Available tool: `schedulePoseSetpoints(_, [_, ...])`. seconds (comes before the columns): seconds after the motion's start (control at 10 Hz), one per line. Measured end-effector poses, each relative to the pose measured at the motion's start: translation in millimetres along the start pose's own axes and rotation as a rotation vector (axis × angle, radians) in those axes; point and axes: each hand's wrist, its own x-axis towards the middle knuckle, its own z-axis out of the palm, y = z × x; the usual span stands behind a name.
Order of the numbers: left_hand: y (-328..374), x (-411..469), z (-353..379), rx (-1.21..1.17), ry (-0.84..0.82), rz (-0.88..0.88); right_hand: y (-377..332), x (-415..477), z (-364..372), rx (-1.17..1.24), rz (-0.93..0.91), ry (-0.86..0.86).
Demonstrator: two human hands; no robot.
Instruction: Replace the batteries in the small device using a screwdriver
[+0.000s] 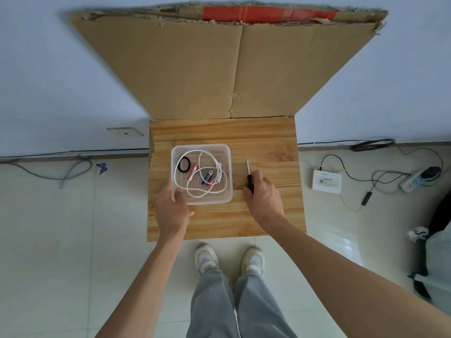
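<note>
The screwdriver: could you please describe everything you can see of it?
The screwdriver is small, with a black handle and a thin, bright metal shaft. The right hand grips the handle, hiding its lower end. The shaft points away from the person, over the wooden table, right of the clear tray and apart from it.

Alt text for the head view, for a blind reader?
A person's left hand grips the near-left corner of a clear tray on a wooden table, while the right hand holds a screwdriver beside it. The tray holds a white cord, batteries and a black ring.
</note>
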Motion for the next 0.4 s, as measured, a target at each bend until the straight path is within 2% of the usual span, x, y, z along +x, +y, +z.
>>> schedulePoseSetpoints(0.2, [13, -2, -30, 0.618, -0.131, 0.141, -9, -23, -27, -0.121, 0.1, -0.14])
schedulePoseSetpoints(0.3, [46, -37, -43, 0.87, -0.13, 0.219, -20, -42, -59, -0.197, 0.168, -0.237])
schedulePoseSetpoints(0.4, [82, -93, -52, 1.085, -0.239, 0.394, -28, -80, -95, -0.162, 0.237, -0.323])
